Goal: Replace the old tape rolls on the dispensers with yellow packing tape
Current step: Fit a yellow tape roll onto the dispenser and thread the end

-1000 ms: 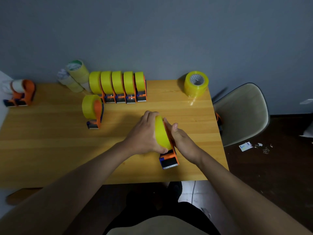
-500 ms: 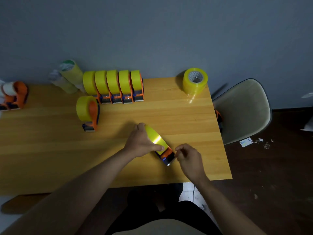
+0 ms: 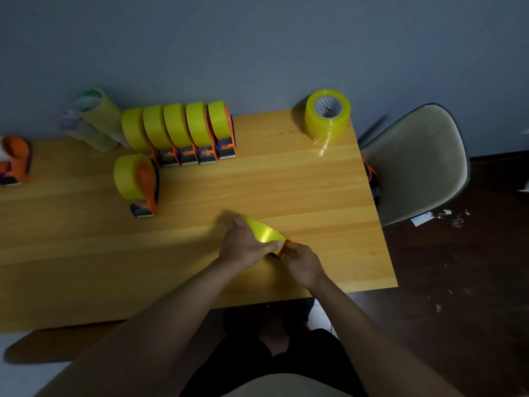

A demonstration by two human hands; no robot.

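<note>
Here the wooden table [image 3: 86, 253] fills most of the view, with a pale chair [image 3: 415, 164] at its right edge. At the far side a row of five dispensers [image 3: 183, 133] loaded with yellow tape stands together, a sixth dispenser [image 3: 137, 181] just in front of their left end, and a loose yellow roll [image 3: 327, 116] sits at the far right corner. Near the middle, the left hand [image 3: 243, 247] grips a yellow tape roll [image 3: 264, 232] on an orange dispenser [image 3: 283, 249], while the right hand [image 3: 303, 263] pinches the dispenser's near end.
</note>
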